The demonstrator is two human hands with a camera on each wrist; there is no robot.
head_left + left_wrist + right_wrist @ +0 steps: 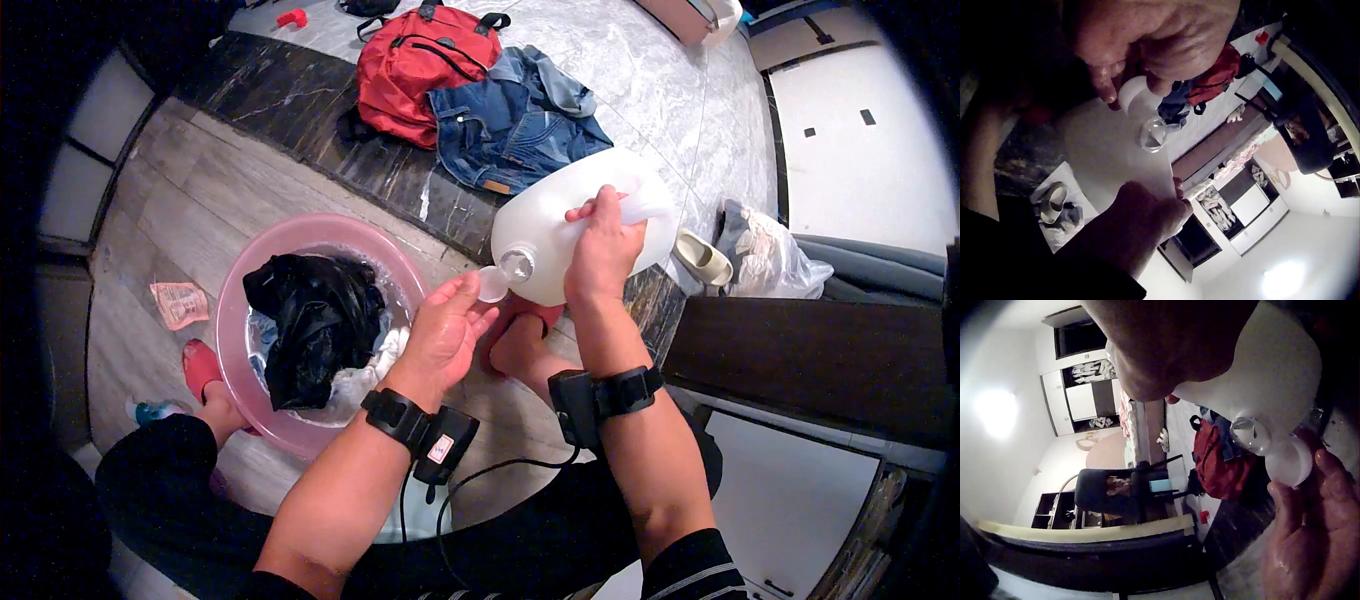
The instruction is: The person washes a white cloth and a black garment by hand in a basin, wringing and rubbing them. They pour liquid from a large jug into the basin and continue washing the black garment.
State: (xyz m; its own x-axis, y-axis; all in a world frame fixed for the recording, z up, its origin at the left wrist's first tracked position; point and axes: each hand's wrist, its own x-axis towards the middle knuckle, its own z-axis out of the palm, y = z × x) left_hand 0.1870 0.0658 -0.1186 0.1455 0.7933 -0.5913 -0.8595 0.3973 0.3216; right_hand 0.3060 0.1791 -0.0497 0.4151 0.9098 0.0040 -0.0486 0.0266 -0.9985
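Observation:
My right hand (605,250) grips a large translucent white plastic jug (545,215) by its handle. The jug is tilted, its clear round mouth (517,263) turned toward my left hand (440,335). Between thumb and finger, that hand pinches a round translucent white cap (493,284), right at the jug's mouth. The left wrist view also shows the cap (1137,92) close beside the opening. To the left, a pink basin (232,330) on the floor holds a soaked black garment (320,320), a white cloth (365,380) and sudsy water.
Ahead lie a red bag (425,65) and denim clothing (510,120) on the floor. A pale shoe (703,257) and a clear plastic bag (775,255) are at right. A pink paper packet (180,304) lies left of the basin. My feet in red slippers (202,368) flank the basin.

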